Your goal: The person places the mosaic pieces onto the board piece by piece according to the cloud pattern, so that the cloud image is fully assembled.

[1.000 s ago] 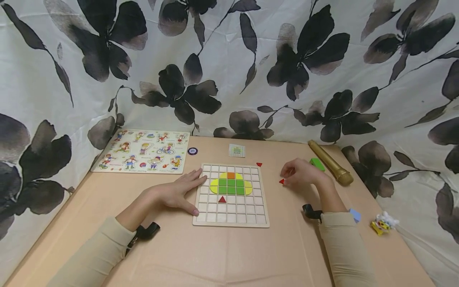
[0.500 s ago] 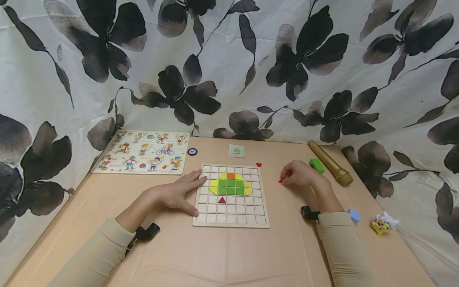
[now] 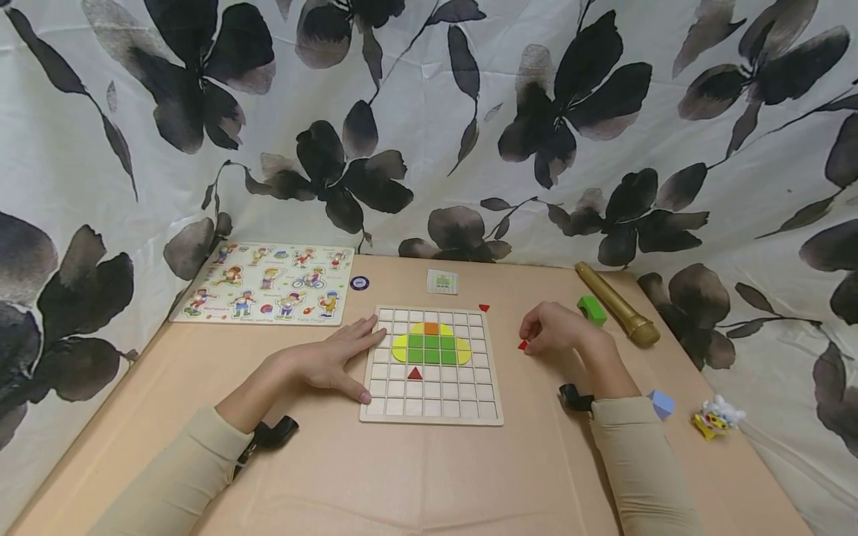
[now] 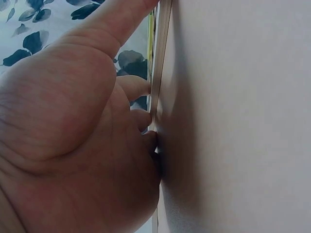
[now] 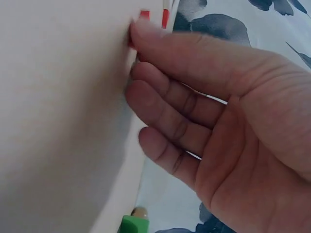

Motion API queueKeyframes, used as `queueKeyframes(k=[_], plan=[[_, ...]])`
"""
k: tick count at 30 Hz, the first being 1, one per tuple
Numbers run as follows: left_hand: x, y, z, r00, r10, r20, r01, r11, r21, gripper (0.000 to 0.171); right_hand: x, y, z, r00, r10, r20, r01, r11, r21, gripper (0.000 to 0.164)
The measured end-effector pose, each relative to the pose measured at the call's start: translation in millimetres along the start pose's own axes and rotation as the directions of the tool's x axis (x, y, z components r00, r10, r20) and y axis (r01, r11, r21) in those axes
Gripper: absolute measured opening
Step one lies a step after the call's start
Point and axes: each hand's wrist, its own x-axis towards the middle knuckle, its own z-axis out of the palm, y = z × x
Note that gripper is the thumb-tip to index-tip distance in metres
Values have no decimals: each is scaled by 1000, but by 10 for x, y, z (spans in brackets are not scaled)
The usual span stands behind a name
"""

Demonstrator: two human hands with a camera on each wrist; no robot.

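Observation:
A square wooden grid board (image 3: 429,409) lies mid-table, with green square tiles (image 3: 432,348), rounded yellow tiles (image 3: 399,348), an orange tile (image 3: 432,328) and a red triangle tile (image 3: 415,374) on it. My left hand (image 3: 333,359) rests spread at the board's left edge, fingers and thumb touching its rim. Right of the board, my right hand (image 3: 559,330) pinches another red triangle tile (image 3: 523,345) between thumb and fingers, low over the table. In the right wrist view the thumb hides most of that tile. A further red triangle (image 3: 485,307) lies by the board's upper right corner.
A picture board (image 3: 268,286) with cartoon children lies at the back left, beside a dark round token (image 3: 360,283). A small pattern card (image 3: 442,281) sits behind the grid. To the right are a green block (image 3: 593,310), gold microphone (image 3: 617,305), blue block (image 3: 661,403) and toy figure (image 3: 717,417).
My right hand has shifted slightly left and toward me, the red triangle tile turning at its fingertips. The left hand and the board stay where they were.

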Motion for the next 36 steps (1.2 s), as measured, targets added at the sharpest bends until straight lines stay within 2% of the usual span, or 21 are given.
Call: queueKeyframes(k=[5,9,14,17,21,26,30,36], plan=[[2,-6,6,1000,-1,0,1,1000,2,117,22,-12,28,1000,4,-13,-5,1000,-31,10],[-4,-5,6,1000,1,-2,-1,1000,1,117,54,-85,57,997,-43,-59,40,998,-50,8],[-19,-4,0,1000,2,-8,-2,1000,5,117,90,-362,78,976,-164,-140,160,986,-44,9],[-23,-1,-5,1000,7,-11,-7,1000,6,116,97,-598,108,960,-230,-157,227,973,-35,9],[-15,-1,-3,1000,11,-9,-11,1000,8,116,113,-890,209,947,-298,-124,296,955,-30,9],[5,-1,2,1000,0,-1,0,1000,14,117,168,-1175,398,930,-365,-38,361,929,-75,9],[12,3,3,1000,-9,0,9,1000,18,118,212,-1327,541,929,-370,35,371,920,-127,9],[6,5,-3,1000,-11,0,11,1000,15,118,244,-1456,673,940,-329,93,341,920,-192,11]])
